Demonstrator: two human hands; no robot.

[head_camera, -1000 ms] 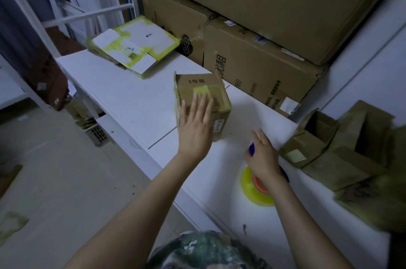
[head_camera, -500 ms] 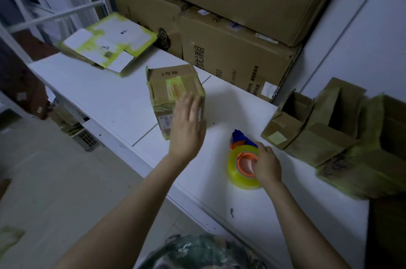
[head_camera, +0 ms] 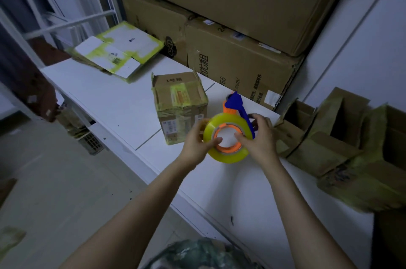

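At the centre of the frame both hands are holding the yellow tape roll (head_camera: 226, 120) over the white counter (head_camera: 109, 97), the left hand (head_camera: 195, 145) and the right hand (head_camera: 260, 140) each curling their fingers round its rim and hooking a thumb into the orange core. A small taped box (head_camera: 180, 106) is standing on the counter just behind the roll, flattened cartons (head_camera: 118, 53) are lying at the upper left, and open brown boxes (head_camera: 329, 137) are crowding the right edge. Large cartons (head_camera: 237, 66) are sitting stacked along the back, and a pale floor (head_camera: 55, 169) is showing at the lower left.

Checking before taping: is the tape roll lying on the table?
No, left hand and right hand hold the tape roll above the table.
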